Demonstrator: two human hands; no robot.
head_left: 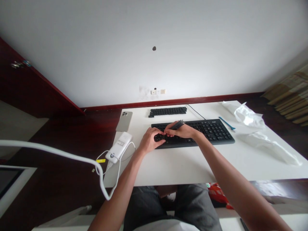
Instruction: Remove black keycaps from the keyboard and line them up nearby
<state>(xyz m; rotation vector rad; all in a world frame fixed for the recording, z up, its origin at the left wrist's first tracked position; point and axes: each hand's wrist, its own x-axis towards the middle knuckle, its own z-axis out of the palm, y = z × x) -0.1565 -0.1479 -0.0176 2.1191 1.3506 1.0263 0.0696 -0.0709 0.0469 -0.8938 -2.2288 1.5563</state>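
My left hand (150, 140) rests over the left part of a black computer keyboard (211, 132), its fingertips curled down on the keys. What those fingers touch is hidden under them. My right hand (181, 131) lies just beside it, fingertips nearly meeting the left hand's. It holds a dark pen-like tool (177, 125) that slants up and away from the keys. The tool's tip is hidden behind my fingers. Behind the keyboard sits a strip of black keycaps (167, 111).
The white desk (173, 170) holds a silver phone (124, 121) and a white power bank (119, 147) with cables on the left. A blue plastic tool (226, 123) and crumpled clear plastic (249, 116) lie on the right. A thick white cable (48, 149) crosses the lower left.
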